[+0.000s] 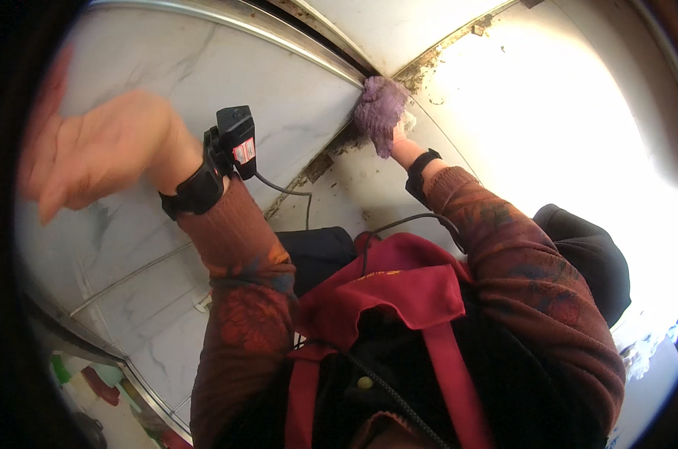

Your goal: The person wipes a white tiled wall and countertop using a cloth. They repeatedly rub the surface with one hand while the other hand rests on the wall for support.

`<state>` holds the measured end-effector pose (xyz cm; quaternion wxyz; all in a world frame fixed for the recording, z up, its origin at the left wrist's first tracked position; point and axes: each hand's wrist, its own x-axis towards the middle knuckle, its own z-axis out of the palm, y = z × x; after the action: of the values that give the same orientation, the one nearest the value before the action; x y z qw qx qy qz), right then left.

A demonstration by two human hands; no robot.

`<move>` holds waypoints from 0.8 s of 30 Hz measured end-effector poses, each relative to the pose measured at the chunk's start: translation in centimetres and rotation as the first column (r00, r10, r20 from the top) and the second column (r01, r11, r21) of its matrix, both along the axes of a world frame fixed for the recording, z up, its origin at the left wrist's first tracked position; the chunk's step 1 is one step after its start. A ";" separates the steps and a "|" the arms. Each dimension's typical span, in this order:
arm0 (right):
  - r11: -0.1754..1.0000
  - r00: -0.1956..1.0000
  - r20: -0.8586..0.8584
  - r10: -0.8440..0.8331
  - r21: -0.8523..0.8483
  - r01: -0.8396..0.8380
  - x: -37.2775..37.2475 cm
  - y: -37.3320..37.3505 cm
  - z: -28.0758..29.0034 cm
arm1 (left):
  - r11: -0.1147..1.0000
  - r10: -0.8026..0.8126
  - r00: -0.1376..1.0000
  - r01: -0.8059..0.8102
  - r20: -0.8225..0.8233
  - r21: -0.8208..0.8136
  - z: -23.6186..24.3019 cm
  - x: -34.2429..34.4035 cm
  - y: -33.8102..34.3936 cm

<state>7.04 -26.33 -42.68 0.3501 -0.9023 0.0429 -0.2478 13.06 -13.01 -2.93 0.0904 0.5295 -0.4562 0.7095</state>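
Observation:
My right hand is closed on a crumpled purple cloth. It presses the cloth at the corner where the marbled white panel, its metal trim and the pale floor meet. The cloth covers most of the fingers. Over at the far left, my left hand is raised beside the marbled panel, its fingers stretched out, holding nothing. Those fingertips are blurred near the picture's rim. A black strap with a small black device sits on the left wrist; another black strap circles the right wrist.
Dark grime and crumbs line the seam between panel and floor. More dirt runs along the far seam. A cable crosses my red apron. Assorted coloured items lie beyond the panel's edge at lower left.

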 end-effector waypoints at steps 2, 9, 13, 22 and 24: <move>0.984 0.977 -0.190 0.099 -0.127 -0.124 -0.1 -0.4 -0.5 | 0.995 -0.078 0.997 0.079 -0.016 0.057 0.2 0.7 -0.3; 0.935 0.896 -0.381 0.228 -0.170 -0.310 0.0 -1.2 1.6 | 0.964 -0.265 0.961 0.266 -0.076 0.007 0.2 1.2 -3.2; 0.991 0.992 -0.053 0.118 -0.061 -0.121 -0.3 -0.4 3.6 | 0.979 -0.200 0.980 0.200 -0.004 0.028 0.1 0.8 -3.0; 0.975 0.927 -0.328 0.181 0.183 -0.125 -0.3 -1.5 1.7 | 0.934 -0.358 0.932 0.357 -0.060 -0.031 -0.6 1.1 -2.9; 0.990 0.934 -0.335 0.125 0.106 -0.094 0.1 -0.7 -0.6 | 0.946 -0.325 0.943 0.322 -0.069 -0.044 -0.6 0.6 -2.1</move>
<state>7.16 -27.05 -43.26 0.3901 -0.9162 0.0632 -0.0658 13.68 -15.10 -3.49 0.2312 0.4722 -0.5217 0.6719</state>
